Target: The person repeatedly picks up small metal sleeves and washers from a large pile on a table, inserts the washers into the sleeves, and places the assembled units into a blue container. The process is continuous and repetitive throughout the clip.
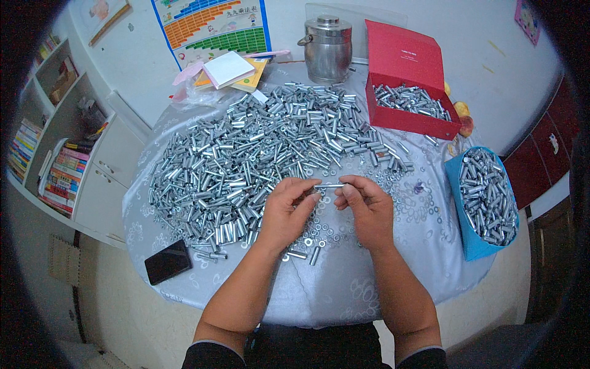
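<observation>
Slender metal rod (332, 185): was pinched level above the table (429, 265) between nearly closed left hand (287, 211) and similarly curled right hand (373, 213). Saw glossy black phone (168, 262) by the rounded left edge, heaped shiny tubes (233, 160), bare satiny cloth (335, 289) toward the front, then brimming blue bin (460, 215).

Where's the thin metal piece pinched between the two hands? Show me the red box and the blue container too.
Thin metal piece (330, 185): head view, middle of its visible length.
Red box (393, 119): head view, front wall.
Blue container (458, 209): head view, left side wall.
</observation>
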Motion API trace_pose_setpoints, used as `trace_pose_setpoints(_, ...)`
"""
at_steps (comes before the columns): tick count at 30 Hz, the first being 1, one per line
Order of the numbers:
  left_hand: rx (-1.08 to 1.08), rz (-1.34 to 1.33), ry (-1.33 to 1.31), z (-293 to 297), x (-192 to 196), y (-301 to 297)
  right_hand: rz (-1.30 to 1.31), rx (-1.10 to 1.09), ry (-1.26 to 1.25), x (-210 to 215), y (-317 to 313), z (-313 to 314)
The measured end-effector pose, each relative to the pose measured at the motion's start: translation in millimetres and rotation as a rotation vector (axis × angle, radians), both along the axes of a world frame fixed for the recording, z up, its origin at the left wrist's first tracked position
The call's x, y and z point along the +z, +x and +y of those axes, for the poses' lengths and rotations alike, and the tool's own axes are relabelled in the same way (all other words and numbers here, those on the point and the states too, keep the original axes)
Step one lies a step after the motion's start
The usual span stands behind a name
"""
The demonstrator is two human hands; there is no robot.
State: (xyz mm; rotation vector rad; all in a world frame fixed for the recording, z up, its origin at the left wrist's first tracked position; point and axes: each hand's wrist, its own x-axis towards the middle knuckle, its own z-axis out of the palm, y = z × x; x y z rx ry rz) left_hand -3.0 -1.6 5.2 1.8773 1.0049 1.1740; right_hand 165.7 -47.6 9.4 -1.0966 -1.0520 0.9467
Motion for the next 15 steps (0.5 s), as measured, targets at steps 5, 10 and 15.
trace_pose_setpoints(5,0.01,0.063,0.101,1.8,-1.4,-3.4,-0.135,-0.05,-0.016,0.8,-0.8,-1.1)
trace_pose_setpoints(10,0.03,0.14,0.212,5.1,-4.1,-7.4,-0.306,-0.079,-0.019,-2.2,7.1,3.2)
trace_pose_setpoints(15,0.025,0.321,0.322,7.4,-2.5,-12.5,-0.395,-0.03,-0.046,-5.0,10.5,3.9)
